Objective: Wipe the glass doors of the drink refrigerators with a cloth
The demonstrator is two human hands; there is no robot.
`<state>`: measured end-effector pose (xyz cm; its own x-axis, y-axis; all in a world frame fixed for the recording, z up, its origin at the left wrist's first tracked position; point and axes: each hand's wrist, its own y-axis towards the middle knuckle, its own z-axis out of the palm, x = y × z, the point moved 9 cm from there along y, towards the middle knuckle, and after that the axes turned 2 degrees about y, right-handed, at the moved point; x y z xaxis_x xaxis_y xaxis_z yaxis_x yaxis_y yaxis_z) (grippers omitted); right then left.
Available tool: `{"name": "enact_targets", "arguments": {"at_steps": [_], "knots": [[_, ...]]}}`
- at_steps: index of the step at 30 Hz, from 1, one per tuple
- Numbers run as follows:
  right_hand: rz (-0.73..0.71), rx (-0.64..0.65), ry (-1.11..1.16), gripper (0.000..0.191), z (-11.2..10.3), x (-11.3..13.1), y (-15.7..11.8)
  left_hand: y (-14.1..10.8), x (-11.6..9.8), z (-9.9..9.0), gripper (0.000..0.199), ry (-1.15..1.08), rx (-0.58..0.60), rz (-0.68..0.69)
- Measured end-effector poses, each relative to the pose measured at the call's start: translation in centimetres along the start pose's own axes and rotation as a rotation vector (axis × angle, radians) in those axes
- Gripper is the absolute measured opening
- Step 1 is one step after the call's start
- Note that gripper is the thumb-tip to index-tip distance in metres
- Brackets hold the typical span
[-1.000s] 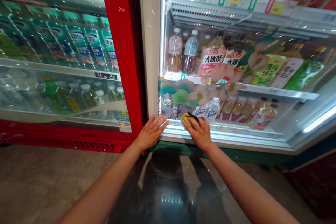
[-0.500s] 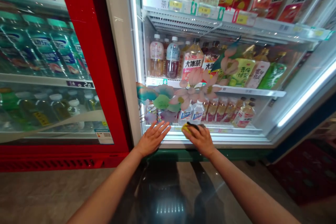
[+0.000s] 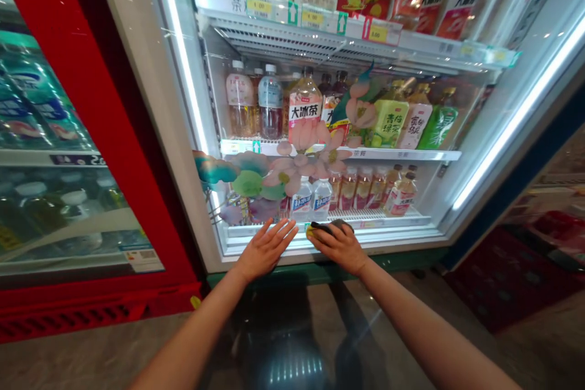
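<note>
A lit drinks fridge with a glass front stands before me, flower decals (image 3: 299, 164) on its glass. My left hand (image 3: 267, 248) lies with fingers spread near the lower edge of the glass, holding nothing. Just right of it, my right hand (image 3: 339, 245) presses a dark and yellow cloth (image 3: 323, 228) against the glass near the bottom frame. Its fingers cover part of the cloth. Behind the glass, two white-and-blue bottles (image 3: 321, 198) stand on the lowest shelf, above my hands.
A red-framed fridge (image 3: 98, 128) with bottles stands at the left. More bottles line the middle shelf (image 3: 397, 155) and upper shelf. A dark blue edge and a dark red crate (image 3: 489, 280) are at the right. Below lies a shiny dark floor (image 3: 292, 329).
The view has shifted right and tilted, so the fridge sits further left. Against the glass, my hands are further right; the right hand has moved with the cloth.
</note>
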<state>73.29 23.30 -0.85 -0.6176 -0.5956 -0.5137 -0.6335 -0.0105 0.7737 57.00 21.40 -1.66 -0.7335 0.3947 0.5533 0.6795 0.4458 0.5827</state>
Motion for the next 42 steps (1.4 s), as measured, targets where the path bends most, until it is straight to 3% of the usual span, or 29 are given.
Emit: {"name": "enact_targets", "arguments": {"at_steps": [2, 7, 10, 14, 17, 19, 21, 24, 27, 29, 31, 34, 36, 40, 42], "knots": [[-0.02, 0.01, -0.003, 0.029, 0.3, -0.5, 0.7, 0.5, -0.4, 0.2, 0.063, -0.004, -0.021, 0.013], [0.223, -0.044, -0.005, 0.049, -0.4, -6.1, -0.2, 1.7, -0.9, 0.6, 0.06, -0.02, -0.065, -0.006], [0.222, -0.035, -0.026, 0.046, -0.3, -5.5, -2.8, 2.1, -1.2, 0.9, 0.065, -0.043, -0.072, -0.023], [0.114, 0.133, 0.044, 0.041, 1.1, -4.6, -4.1, 3.4, -2.1, 1.4, 0.074, -0.082, -0.045, -0.01], [0.216, 0.169, 0.07, 0.045, 0.3, -8.8, -4.1, 5.2, -2.9, 1.7, 0.078, -0.106, -0.004, 0.015], [0.358, 0.12, 0.013, 0.05, -1.3, -12.3, -5.1, 6.5, -3.3, 1.7, 0.077, -0.114, 0.013, 0.022], [0.434, 0.069, -0.042, 0.05, -2.6, -13.9, -6.7, 7.7, -3.6, 1.6, 0.074, -0.108, 0.019, 0.022], [0.364, 0.052, -0.048, 0.047, -2.6, -12.1, -8.1, 9.0, -4.3, 1.7, 0.073, -0.09, 0.018, 0.024], [0.23, 0.074, -0.002, 0.048, -1.2, -9.9, -6.9, 9.8, -5.0, 1.9, 0.077, -0.084, 0.005, 0.02], [0.245, 0.088, 0.024, 0.052, -0.7, -10.8, -5.6, 10.4, -5.4, 2.1, 0.078, -0.082, -0.006, 0.018], [0.362, 0.091, 0.043, 0.055, -0.8, -13.4, -5.4, 10.8, -5.7, 2.2, 0.078, -0.081, -0.015, 0.015], [0.543, 0.037, 0.046, 0.056, -1.9, -16.3, -7.7, 11.3, -6.0, 2.3, 0.082, -0.086, -0.018, 0.001], [0.591, 0.013, 0.018, 0.055, -2.3, -16.1, -9.8, 11.5, -6.2, 2.4, 0.084, -0.094, -0.017, -0.009], [0.471, 0.12, 0.006, 0.057, -1.2, -14.6, -10.9, 12.1, -6.8, 3.0, 0.088, -0.124, -0.006, -0.033], [0.403, 0.158, 0.027, 0.058, -1.0, -15.5, -10.7, 12.7, -7.5, 3.4, 0.089, -0.14, 0.003, -0.022]]}}
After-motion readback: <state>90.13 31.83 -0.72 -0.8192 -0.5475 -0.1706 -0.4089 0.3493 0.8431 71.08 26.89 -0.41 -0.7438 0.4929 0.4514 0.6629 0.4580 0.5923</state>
